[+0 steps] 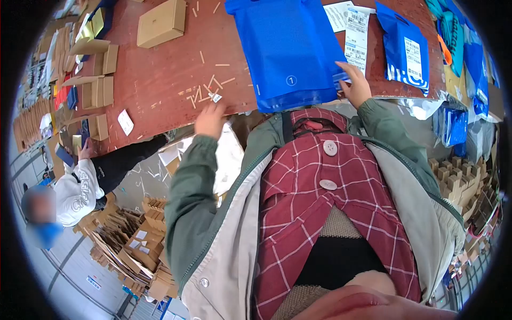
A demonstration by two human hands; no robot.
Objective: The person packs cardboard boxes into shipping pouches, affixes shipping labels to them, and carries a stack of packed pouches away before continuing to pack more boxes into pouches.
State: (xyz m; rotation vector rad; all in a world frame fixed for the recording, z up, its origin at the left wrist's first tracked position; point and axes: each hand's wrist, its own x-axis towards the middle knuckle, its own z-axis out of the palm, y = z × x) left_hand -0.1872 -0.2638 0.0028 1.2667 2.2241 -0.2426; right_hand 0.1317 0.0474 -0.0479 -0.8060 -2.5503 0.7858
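Note:
A large blue mailer bag (288, 48), marked with a circled 1, lies flat with its lower edge at the table's near edge. My right hand (356, 85) is at the bag's lower right corner, thumb and fingers closing on its edge. To the left of the bag, my left hand (210, 119) rests at the table edge with its fingers stretched forward. Just beyond those fingertips is a small white scrap (215, 97) with dark marks. Several thin tan strips (200, 95) are scattered around it.
Printed labels (356, 37) and a labelled blue parcel (408, 50) lie to the right on the red table (160, 80). A cardboard box (161, 24) and open cartons (98, 92) stand left. Beyond them another person (80, 186) works at the table. Stacked cardboard (128, 240) fills the lower left.

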